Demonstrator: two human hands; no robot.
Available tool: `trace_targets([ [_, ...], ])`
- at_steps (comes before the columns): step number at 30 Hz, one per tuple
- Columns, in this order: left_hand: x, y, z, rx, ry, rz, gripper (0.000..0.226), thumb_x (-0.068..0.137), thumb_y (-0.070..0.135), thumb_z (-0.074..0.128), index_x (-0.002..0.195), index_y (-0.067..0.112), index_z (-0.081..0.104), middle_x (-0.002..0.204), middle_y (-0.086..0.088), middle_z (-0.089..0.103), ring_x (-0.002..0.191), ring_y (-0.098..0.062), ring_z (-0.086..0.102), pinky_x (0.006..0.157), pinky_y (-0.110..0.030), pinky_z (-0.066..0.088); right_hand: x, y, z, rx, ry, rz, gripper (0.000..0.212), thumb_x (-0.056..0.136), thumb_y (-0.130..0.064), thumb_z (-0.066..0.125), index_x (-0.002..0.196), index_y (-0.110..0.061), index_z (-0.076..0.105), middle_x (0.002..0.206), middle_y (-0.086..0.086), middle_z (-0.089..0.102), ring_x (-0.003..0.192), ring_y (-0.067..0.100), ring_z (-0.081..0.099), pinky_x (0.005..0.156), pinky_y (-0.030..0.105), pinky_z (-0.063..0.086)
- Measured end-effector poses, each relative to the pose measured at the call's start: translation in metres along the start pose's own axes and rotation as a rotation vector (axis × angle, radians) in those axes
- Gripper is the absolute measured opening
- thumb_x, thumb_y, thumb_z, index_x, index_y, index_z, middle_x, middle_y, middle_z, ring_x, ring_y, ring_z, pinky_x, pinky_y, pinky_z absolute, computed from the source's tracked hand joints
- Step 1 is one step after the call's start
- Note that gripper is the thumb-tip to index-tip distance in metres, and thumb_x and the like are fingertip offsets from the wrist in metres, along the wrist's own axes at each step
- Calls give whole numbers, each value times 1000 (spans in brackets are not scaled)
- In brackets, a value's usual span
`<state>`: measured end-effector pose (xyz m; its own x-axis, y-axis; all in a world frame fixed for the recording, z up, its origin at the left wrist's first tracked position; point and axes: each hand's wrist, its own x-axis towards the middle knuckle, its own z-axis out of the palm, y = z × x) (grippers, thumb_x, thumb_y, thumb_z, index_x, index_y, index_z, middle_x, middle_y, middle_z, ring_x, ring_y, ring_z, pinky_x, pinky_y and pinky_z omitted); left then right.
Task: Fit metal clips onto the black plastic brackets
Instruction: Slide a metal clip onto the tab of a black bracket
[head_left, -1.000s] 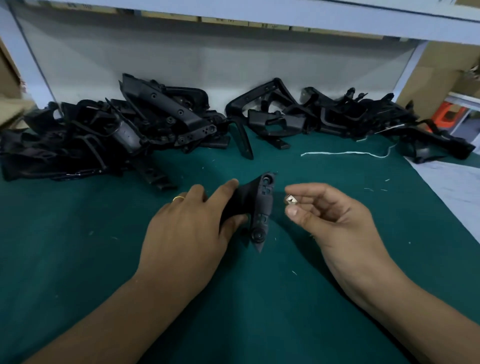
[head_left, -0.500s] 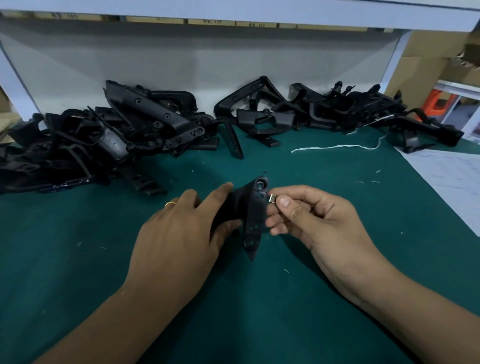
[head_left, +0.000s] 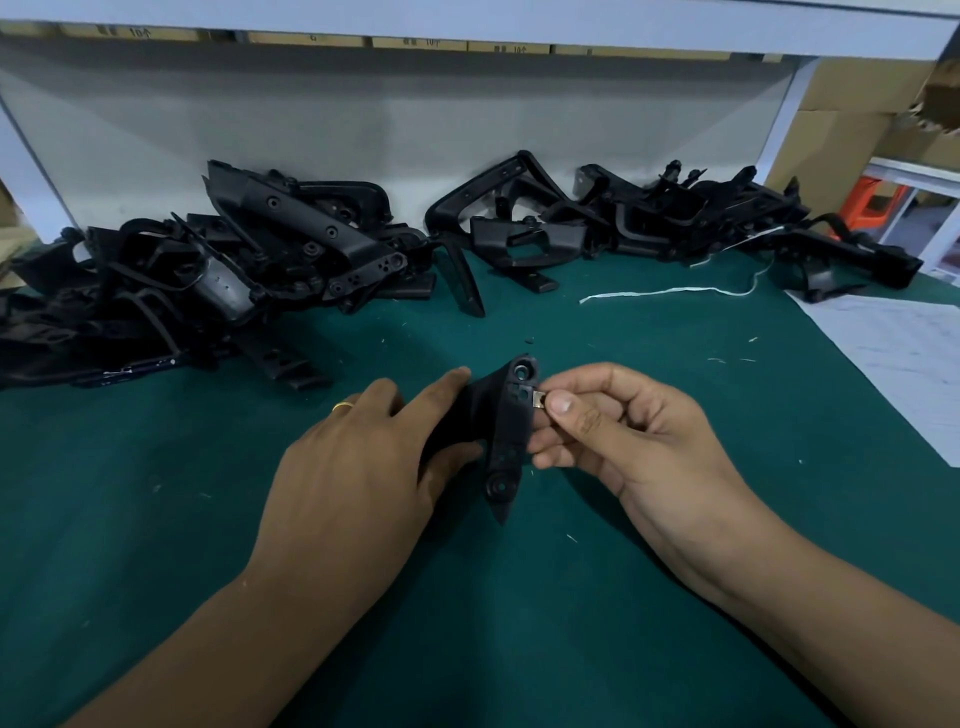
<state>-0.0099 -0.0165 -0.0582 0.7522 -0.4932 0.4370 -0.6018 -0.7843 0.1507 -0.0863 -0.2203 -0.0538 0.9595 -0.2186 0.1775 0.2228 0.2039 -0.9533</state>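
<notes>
Our left hand (head_left: 358, 462) grips the black plastic bracket (head_left: 506, 431) upright, steadying it. At its three o'clock edge, our right hand (head_left: 623, 441) pinches a small shiny metal clip (head_left: 539, 400), apparently for pressing on.

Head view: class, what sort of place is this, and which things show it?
Probably a factory assembly bench: heaps of black brackets along the back of a green mat, labelled cartons on the shelf above, and hands fitting a clip onto one bracket.

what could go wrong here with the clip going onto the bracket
The small metal clip is pinched only at the right hand's fingertips, so it could slip and drop onto the green mat. The left hand holds the black plastic bracket from one side, so pushing might twist it.
</notes>
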Motion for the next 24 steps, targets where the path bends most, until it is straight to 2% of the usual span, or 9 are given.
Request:
trace_targets([
  [4,0,0,0,-2,5,4,64,90,67,31,146,42,49,84,7,50,75,-19,57,53,-29,34,-1,0,0,8,11,-1,12,92,-11,70,99,-2,74,90,24,75,79,27,75,73,30,61],
  [11,0,0,-1,-36,15,6,64,88,66,31,141,40,55,83,6,50,74,-20,55,53,-33,44,-2,-2,0,-15,14,24,17,87,-15,75,97,-2,75,91,25,76,80,30,76,74,34,62],
  [16,-1,-2,2,-42,63,15,53,87,55,58,137,37,60,81,6,49,71,-21,54,53,-30,39,-3,0,3,-60,32,27,17,87,-15,75,96,0,74,90,26,77,83,36,77,78,40,63],
  [22,-1,-2,4,-54,99,33,52,85,48,64,135,33,63,79,4,48,69,-21,53,52,-30,37,-6,-1,5,-83,37,17,10,90,-10,72,93,0,73,87,24,78,82,35,78,75,37,64],
  [24,-2,-2,3,-53,97,26,52,85,47,64,136,33,63,80,4,50,71,-22,54,51,-32,41,-7,-1,7,-90,49,10,13,89,-12,73,93,0,73,84,21,78,81,33,78,74,36,64],
])
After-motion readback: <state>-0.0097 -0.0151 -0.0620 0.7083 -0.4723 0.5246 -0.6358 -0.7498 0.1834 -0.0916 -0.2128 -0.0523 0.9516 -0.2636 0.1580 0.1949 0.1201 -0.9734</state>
